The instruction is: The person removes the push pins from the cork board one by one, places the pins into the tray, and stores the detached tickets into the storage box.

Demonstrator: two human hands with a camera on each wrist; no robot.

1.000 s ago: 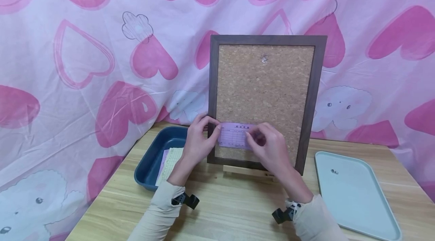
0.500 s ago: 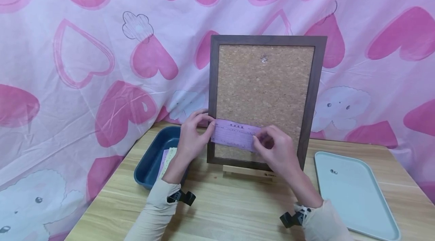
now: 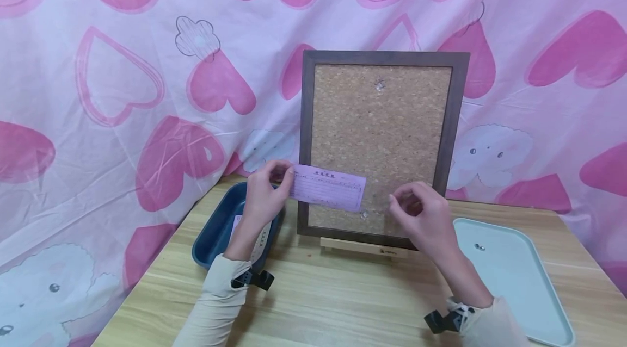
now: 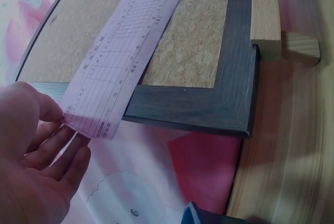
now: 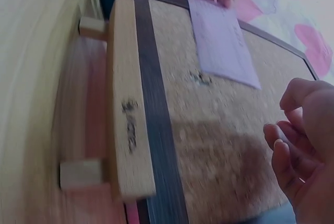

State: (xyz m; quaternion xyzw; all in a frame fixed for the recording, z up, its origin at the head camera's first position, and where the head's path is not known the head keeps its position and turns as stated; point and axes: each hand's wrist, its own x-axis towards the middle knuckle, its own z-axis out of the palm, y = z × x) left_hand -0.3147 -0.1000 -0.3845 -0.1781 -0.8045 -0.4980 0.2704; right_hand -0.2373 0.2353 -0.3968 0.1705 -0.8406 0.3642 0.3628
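My left hand (image 3: 265, 194) pinches the left end of a purple printed paper slip (image 3: 329, 188) between thumb and fingers. In the left wrist view the slip (image 4: 117, 62) slants across the frame's edge, its free end over the cork. A dark-framed cork board (image 3: 377, 135) stands upright behind it. My right hand (image 3: 420, 216) is in front of the board's lower right, apart from the slip. Its fingers are loosely curled; in the right wrist view nothing shows between the fingertips (image 5: 269, 132). Small shiny clear pieces (image 3: 364, 215) sit on the cork below the slip, others (image 3: 380, 85) near the top.
Left of the board, a dark blue bin (image 3: 208, 241) holds more paper slips, partly behind my left hand. On the right lies a pale blue tray (image 3: 514, 276) with small shiny pieces (image 3: 479, 247). A wooden easel ledge (image 3: 360, 247) supports the board on the wooden table.
My right hand has let go of the slip's right end and moved right. My left hand has drawn the slip leftward, uncovering the shiny pieces low on the cork.
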